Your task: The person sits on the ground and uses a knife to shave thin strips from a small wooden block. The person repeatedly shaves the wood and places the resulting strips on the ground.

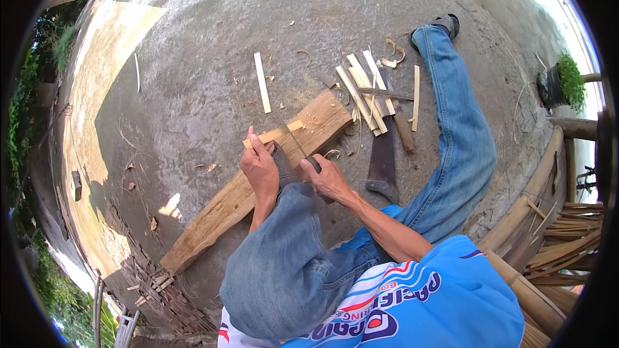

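Observation:
My left hand (259, 173) is closed around one end of a pale bamboo strip (273, 135), which lies across a thick wooden beam (216, 216). In my right hand (330, 179) is the dark handle of a knife; its thin blade (298, 143) runs up and left and meets the strip near its far end. Small shavings and dust lie on the beam around the cut. My foot in a dark shoe (284, 166) rests against the beam between my hands.
Several cut bamboo strips (362, 104) lie piled to the right of the beam, by a wooden-handled tool (403, 134) and a dark broad-bladed tool (382, 166). Single strips (262, 84) lie apart on the concrete. My outstretched leg (465, 135) bounds the right side, near a potted plant (570, 81).

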{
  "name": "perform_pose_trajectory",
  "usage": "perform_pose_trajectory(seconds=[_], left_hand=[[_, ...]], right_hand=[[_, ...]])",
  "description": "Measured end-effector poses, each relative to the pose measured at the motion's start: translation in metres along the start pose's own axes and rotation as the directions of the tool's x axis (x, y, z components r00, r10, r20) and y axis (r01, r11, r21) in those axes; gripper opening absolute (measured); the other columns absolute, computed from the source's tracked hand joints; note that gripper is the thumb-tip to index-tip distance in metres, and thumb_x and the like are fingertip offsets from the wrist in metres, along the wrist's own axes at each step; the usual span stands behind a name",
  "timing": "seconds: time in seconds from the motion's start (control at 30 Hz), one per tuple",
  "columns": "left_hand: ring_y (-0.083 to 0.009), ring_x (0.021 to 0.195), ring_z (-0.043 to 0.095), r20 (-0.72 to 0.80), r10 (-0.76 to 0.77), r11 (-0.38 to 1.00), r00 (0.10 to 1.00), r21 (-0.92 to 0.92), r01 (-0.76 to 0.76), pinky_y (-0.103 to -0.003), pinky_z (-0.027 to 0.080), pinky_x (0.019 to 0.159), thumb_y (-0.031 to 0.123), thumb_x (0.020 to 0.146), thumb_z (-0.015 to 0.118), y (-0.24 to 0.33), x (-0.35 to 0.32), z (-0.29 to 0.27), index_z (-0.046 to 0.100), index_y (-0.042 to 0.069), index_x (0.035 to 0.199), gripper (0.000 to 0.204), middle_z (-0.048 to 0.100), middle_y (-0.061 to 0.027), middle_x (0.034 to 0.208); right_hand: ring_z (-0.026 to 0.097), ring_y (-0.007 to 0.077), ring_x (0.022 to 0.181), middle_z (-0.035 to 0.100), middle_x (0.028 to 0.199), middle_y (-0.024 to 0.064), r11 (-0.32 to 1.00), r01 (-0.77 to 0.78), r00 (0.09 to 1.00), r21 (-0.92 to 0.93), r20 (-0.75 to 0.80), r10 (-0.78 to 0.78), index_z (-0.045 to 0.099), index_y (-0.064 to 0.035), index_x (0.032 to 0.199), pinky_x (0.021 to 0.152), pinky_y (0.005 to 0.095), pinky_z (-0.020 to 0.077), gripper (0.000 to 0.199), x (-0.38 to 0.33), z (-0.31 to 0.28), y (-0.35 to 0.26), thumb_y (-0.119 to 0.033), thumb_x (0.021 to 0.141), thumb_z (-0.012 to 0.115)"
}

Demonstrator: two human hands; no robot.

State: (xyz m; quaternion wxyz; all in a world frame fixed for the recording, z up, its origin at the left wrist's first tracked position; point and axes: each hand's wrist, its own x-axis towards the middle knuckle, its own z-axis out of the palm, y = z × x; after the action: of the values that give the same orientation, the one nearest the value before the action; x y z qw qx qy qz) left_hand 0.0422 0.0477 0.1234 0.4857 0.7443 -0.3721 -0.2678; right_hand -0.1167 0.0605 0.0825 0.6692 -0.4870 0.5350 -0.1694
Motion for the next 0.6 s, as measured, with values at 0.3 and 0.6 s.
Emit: perform_pose_trajectory(seconds=[0.3,0.6], left_hand=[[-0.0267,0.098,0.074,0.008,-0.043,0.987,0.999,-0.156,0.044,-0.035,0.064,0.086,0.027,0.113,0.039,-0.009,0.005,0.000,0.053,-0.012,0.138,0.048,0.070,-0.0239,0.112],[-0.0258,0.100,0.073,0.003,-0.025,0.995,1.000,-0.097,0.025,-0.035,0.064,0.086,0.026,0.113,0.040,-0.014,0.007,-0.005,0.056,-0.011,0.136,0.046,0.071,-0.0231,0.110]], right_hand=[[0.069,0.0443,0.079,0.068,0.080,0.0274,0.985,0.076,0.989,-0.158,-0.111,-0.094,0.061,0.0017,0.096,0.070,0.0487,0.0512,0.045,0.015,-0.008,0.023,-0.043,0.101,0.060],[0.067,0.0493,0.083,0.066,0.080,0.0303,0.959,0.186,0.977,-0.212,-0.064,-0.204,0.059,0.0031,0.097,0.070,0.0519,0.0493,0.048,0.007,-0.009,0.032,-0.045,0.100,0.061]])
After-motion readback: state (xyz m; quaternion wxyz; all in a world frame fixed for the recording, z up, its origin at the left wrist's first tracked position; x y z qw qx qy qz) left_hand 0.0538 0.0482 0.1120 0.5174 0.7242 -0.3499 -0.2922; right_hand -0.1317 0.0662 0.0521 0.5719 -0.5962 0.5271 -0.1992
